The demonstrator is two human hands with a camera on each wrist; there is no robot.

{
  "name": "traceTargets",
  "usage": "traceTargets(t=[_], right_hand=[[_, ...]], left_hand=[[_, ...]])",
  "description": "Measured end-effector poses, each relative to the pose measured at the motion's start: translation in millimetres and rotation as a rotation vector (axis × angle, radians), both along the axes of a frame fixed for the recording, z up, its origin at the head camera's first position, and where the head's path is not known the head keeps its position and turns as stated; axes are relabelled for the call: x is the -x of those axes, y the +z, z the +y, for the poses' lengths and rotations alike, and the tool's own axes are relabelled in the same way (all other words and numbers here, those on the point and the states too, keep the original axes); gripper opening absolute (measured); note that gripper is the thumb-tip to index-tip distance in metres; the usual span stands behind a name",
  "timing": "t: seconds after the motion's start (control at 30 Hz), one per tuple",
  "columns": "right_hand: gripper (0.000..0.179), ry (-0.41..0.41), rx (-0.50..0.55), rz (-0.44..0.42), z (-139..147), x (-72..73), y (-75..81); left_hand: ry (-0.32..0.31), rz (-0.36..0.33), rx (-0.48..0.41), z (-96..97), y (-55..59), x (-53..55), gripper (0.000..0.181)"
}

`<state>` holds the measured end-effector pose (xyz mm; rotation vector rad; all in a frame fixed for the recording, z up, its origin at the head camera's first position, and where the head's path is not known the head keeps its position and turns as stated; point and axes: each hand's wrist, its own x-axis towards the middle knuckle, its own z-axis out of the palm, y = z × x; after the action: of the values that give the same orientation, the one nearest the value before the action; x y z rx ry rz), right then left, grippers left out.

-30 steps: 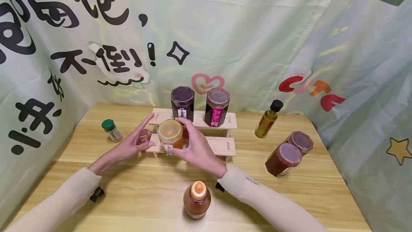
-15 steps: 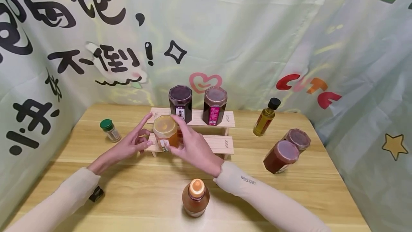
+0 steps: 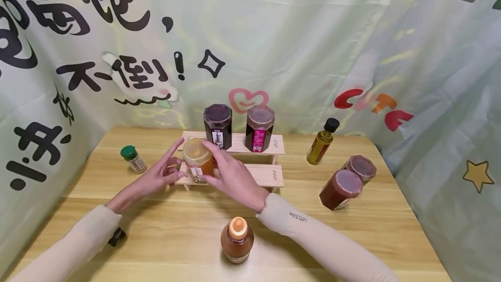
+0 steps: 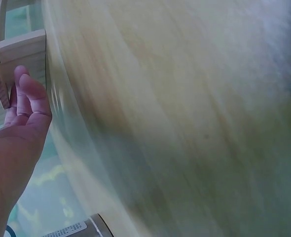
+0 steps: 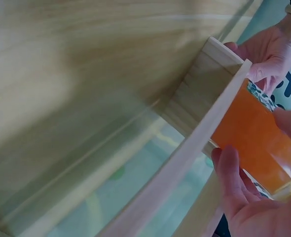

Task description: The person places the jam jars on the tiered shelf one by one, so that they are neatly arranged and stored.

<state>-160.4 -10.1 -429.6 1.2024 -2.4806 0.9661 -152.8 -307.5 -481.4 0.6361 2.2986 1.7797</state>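
“Shifted leftward is the amber, yellow-lidded jar (image 3: 198, 167), at lower left of the pale wooden two-tier stand (image 3: 259, 175). Risk?”

“Jar is gripped by right hand (image 3: 235, 179); stand is touched by left hand (image 3: 159, 175), forefinger extended. If overpushed, jar could be tipped off.”

You are standing or sitting at what is looking like a staged booth, with a light wooden table (image 3: 172, 238) filling it. Printed cloth (image 3: 305, 34) is hanging behind the table and along both sides, showing bold black Chinese characters (image 3: 135, 25), the colourful word "CUTE" and a yellow star (image 3: 478, 176). Jars (image 3: 258, 132) are standing on a small two-step rack (image 3: 268, 175), and a green-capped shaker (image 3: 133, 159) and bottles (image 3: 237, 245) are suggesting a kitchen or shop display; which one, you cannot be telling.
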Motion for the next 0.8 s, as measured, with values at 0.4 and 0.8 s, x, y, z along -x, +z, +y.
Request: traceTargets(t=[0.4, 0.8], right_hand=[[0.097, -0.021, 0.011, -0.004, 16.4, -9.6, 15.0], [0.091, -0.063, 0.091, -0.122, 41.6, -16.8, 28.6]], left_hand=[[-0.002, 0.001, 0.008, -0.8, 1.3, -0.7, 0.102], [-0.011, -0.006, 0.007, 0.0, 4.0, -1.0, 0.101]])
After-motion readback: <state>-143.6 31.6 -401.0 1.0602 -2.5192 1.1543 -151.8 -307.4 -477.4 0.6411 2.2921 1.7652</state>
